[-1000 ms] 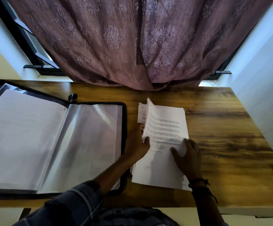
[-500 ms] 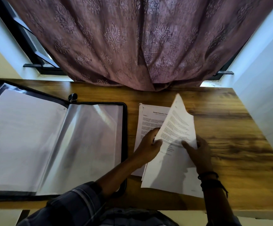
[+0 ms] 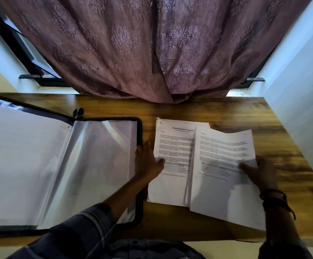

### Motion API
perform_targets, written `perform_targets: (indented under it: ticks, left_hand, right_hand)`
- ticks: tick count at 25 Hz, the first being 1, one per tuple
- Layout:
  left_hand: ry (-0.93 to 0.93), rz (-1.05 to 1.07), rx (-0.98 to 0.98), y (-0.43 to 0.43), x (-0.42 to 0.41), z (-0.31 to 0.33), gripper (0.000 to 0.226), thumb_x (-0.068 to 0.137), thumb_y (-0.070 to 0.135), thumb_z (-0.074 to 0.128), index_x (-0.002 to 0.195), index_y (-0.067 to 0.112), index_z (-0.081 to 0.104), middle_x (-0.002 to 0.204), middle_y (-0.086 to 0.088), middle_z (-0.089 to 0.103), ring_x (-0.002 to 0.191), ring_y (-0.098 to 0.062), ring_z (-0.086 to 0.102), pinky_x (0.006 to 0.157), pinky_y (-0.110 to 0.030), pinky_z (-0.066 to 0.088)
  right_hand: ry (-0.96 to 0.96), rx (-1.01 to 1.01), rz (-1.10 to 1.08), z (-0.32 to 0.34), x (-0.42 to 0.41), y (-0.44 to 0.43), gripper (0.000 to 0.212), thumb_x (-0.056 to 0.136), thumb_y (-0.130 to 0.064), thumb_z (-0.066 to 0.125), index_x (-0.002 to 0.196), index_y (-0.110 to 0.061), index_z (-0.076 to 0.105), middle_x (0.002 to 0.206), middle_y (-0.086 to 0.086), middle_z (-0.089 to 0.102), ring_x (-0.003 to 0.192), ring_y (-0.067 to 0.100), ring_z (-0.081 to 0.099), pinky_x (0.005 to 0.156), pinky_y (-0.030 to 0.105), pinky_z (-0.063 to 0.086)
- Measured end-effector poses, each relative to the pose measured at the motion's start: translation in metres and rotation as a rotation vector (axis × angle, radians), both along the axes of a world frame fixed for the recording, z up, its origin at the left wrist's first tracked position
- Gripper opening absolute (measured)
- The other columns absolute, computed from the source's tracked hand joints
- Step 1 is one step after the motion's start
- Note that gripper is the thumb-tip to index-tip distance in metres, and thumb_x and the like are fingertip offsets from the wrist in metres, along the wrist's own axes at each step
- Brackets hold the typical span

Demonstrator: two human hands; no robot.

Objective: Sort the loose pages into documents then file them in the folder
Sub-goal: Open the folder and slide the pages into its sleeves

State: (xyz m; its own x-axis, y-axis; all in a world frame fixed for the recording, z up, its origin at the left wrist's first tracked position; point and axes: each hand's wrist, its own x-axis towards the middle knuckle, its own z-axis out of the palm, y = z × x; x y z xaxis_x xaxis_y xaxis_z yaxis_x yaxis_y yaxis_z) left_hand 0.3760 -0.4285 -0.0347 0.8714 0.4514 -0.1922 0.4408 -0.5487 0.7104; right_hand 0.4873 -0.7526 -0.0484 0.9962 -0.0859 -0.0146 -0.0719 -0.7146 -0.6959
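A stack of printed pages [image 3: 172, 146] lies on the wooden table [image 3: 236, 113], just right of the open black zip folder [image 3: 140, 131] with its clear sleeves [image 3: 99, 165]. My left hand [image 3: 145, 161] rests at the stack's left edge, fingers straight and thumb pressing on the top sheet. A separate page [image 3: 221, 174] lies tilted to the right, overlapping the stack's right side. My right hand [image 3: 262, 173] pinches that page at its right edge, with the thumb on top.
A brown patterned curtain [image 3: 152, 53] hangs down to the table's far edge. A white wall [image 3: 301, 100] runs close along the table's right side. The folder's zip pull [image 3: 78, 111] sticks up at its spine.
The page that stood lifted over the stack has swung right and down, now lying beside and over the stack. My left hand slid to the stack's left edge, uncovering the titled sheet.
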Motion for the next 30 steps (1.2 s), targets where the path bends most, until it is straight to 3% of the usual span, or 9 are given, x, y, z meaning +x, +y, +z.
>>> perform_targets:
  ticks: [3, 7, 10, 13, 15, 18, 21, 25, 30]
  left_hand:
    - [0.039, -0.007, -0.002, 0.010, 0.005, -0.003, 0.056, 0.084, 0.026, 0.076, 0.126, 0.009, 0.042, 0.127, -0.009, 0.054, 0.118, -0.027, 0.056, 0.086, -0.030, 0.048]
    - [0.045, -0.011, -0.019, 0.014, 0.006, -0.001, 0.040, 0.083, 0.026, 0.077, 0.111, 0.011, 0.053, 0.115, -0.003, 0.067, 0.104, -0.023, 0.066, 0.071, -0.020, 0.048]
    - [0.064, -0.011, -0.017, 0.012, 0.007, 0.007, 0.036, 0.085, 0.025, 0.074, 0.112, 0.011, 0.055, 0.115, -0.002, 0.067, 0.103, -0.023, 0.065, 0.072, -0.022, 0.047]
    - [0.069, 0.011, -0.088, 0.012, 0.008, 0.012, 0.024, 0.088, 0.022, 0.070, 0.103, 0.016, 0.052, 0.100, 0.005, 0.061, 0.091, -0.014, 0.060, 0.062, -0.016, 0.042]
    - [0.067, 0.041, -0.152, 0.013, 0.009, 0.012, 0.021, 0.088, 0.020, 0.069, 0.099, 0.019, 0.051, 0.094, 0.009, 0.057, 0.087, -0.011, 0.057, 0.058, -0.015, 0.039]
    - [0.070, 0.094, -0.195, 0.014, 0.008, 0.005, 0.021, 0.085, 0.024, 0.071, 0.097, 0.021, 0.054, 0.088, 0.010, 0.060, 0.092, -0.015, 0.062, 0.072, -0.026, 0.050]
    - [0.069, 0.107, -0.188, 0.011, 0.009, 0.000, 0.028, 0.083, 0.032, 0.073, 0.099, 0.022, 0.052, 0.092, 0.007, 0.061, 0.093, -0.017, 0.063, 0.085, -0.035, 0.053]
    - [0.055, 0.117, -0.169, 0.007, 0.014, 0.004, 0.036, 0.084, 0.035, 0.073, 0.106, 0.017, 0.051, 0.102, 0.005, 0.059, 0.094, -0.016, 0.059, 0.077, -0.030, 0.048]
    - [0.053, 0.101, -0.175, 0.007, 0.013, 0.010, 0.025, 0.088, 0.029, 0.069, 0.107, 0.015, 0.059, 0.098, 0.005, 0.062, 0.086, -0.010, 0.056, 0.061, -0.022, 0.042]
  right_hand:
    - [0.025, -0.139, -0.059, -0.001, 0.021, -0.024, 0.041, 0.076, -0.008, 0.079, 0.112, 0.004, 0.062, 0.111, 0.029, 0.065, 0.099, 0.043, 0.062, 0.084, 0.046, 0.048]
    - [-0.084, -0.341, -0.113, 0.001, 0.022, -0.017, 0.062, 0.076, -0.015, 0.078, 0.126, 0.009, 0.049, 0.121, 0.036, 0.055, 0.113, 0.050, 0.051, 0.096, 0.055, 0.042]
    - [-0.253, -0.343, 0.065, -0.006, -0.012, 0.033, 0.078, 0.080, -0.044, 0.072, 0.137, 0.002, 0.044, 0.132, 0.029, 0.051, 0.123, 0.045, 0.048, 0.101, 0.056, 0.042]
    - [-0.121, -0.366, 0.274, -0.024, -0.040, 0.068, 0.093, 0.076, -0.072, 0.056, 0.147, -0.016, 0.035, 0.151, 0.016, 0.038, 0.138, 0.035, 0.036, 0.109, 0.056, 0.034]
    - [-0.076, -0.428, 0.259, -0.034, -0.043, 0.066, 0.093, 0.077, -0.079, 0.041, 0.148, -0.019, 0.035, 0.155, 0.014, 0.032, 0.142, 0.035, 0.029, 0.112, 0.059, 0.026]
    - [-0.062, -0.460, 0.194, -0.032, -0.031, 0.048, 0.083, 0.081, -0.072, 0.031, 0.142, -0.016, 0.042, 0.150, 0.018, 0.038, 0.139, 0.039, 0.034, 0.108, 0.064, 0.029]
    - [-0.148, -0.507, 0.157, -0.029, -0.024, 0.043, 0.063, 0.088, -0.046, 0.044, 0.137, -0.007, 0.047, 0.141, 0.025, 0.047, 0.130, 0.046, 0.043, 0.102, 0.067, 0.035]
    - [-0.347, -0.440, 0.310, -0.030, -0.037, 0.073, 0.047, 0.097, -0.024, 0.041, 0.140, -0.005, 0.046, 0.141, 0.021, 0.049, 0.134, 0.038, 0.042, 0.110, 0.053, 0.037]
    - [-0.200, -0.236, 0.367, -0.041, -0.053, 0.102, 0.045, 0.096, -0.025, 0.056, 0.137, -0.006, 0.051, 0.144, 0.018, 0.047, 0.133, 0.034, 0.044, 0.106, 0.054, 0.042]
